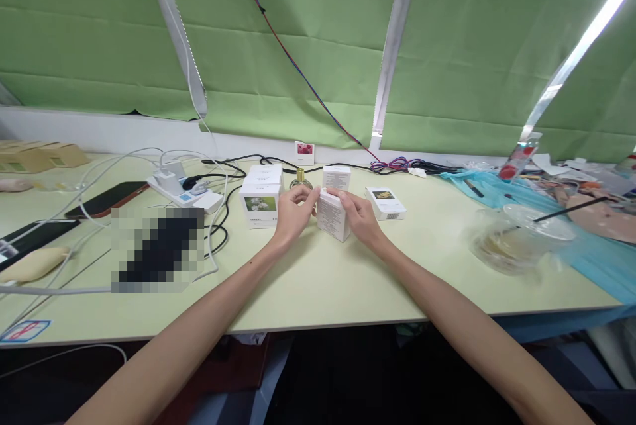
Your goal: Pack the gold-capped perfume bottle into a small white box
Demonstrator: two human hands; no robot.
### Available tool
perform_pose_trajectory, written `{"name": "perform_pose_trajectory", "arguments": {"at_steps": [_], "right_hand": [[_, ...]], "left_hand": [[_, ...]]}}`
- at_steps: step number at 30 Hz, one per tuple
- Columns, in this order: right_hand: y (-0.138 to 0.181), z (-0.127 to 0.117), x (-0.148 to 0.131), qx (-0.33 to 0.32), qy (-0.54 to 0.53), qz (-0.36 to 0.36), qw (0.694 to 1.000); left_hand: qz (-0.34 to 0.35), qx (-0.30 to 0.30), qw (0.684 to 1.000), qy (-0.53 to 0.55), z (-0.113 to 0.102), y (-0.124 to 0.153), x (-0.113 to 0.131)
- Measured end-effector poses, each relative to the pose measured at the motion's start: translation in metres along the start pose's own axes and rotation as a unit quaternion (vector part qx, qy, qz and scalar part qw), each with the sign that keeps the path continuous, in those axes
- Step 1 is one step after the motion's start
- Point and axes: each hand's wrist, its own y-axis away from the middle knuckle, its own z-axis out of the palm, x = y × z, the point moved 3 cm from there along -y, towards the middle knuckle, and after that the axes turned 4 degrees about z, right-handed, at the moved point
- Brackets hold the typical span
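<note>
Both of my hands meet at a small white box (pixel 332 216) standing tilted on the pale green table (pixel 318 286). My left hand (pixel 293 213) pinches its upper left corner with fingertips. My right hand (pixel 360 216) grips its right side. Just behind the box stands a small gold-capped perfume bottle (pixel 300 179). A white box with a flower picture (pixel 259 203) stands left of my left hand. Another white box (pixel 336 177) sits behind, and a flat box with a yellow picture (pixel 386 202) lies to the right.
A white power strip (pixel 185 193) with several cables and two dark phones (pixel 106 200) lie at the left. A clear plastic container (pixel 517 236) sits at the right on blue cloth (pixel 601 259). A green curtain hangs behind the table.
</note>
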Motion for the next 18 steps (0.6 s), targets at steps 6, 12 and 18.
{"name": "perform_pose_trajectory", "arguments": {"at_steps": [6, 12, 18], "right_hand": [[-0.0008, -0.0016, 0.0005, -0.007, -0.012, 0.0, 1.0], [-0.001, -0.0016, 0.0031, -0.003, -0.014, 0.007, 1.0], [-0.0015, -0.0019, 0.0048, -0.004, -0.01, 0.008, 1.0]], "left_hand": [[0.004, 0.0, 1.0, 0.0, 0.0001, 0.0001, 0.0019], [-0.006, -0.004, 1.0, -0.003, 0.0003, 0.0011, 0.0035], [-0.007, -0.004, 1.0, 0.005, 0.0008, 0.0008, 0.0011]]}}
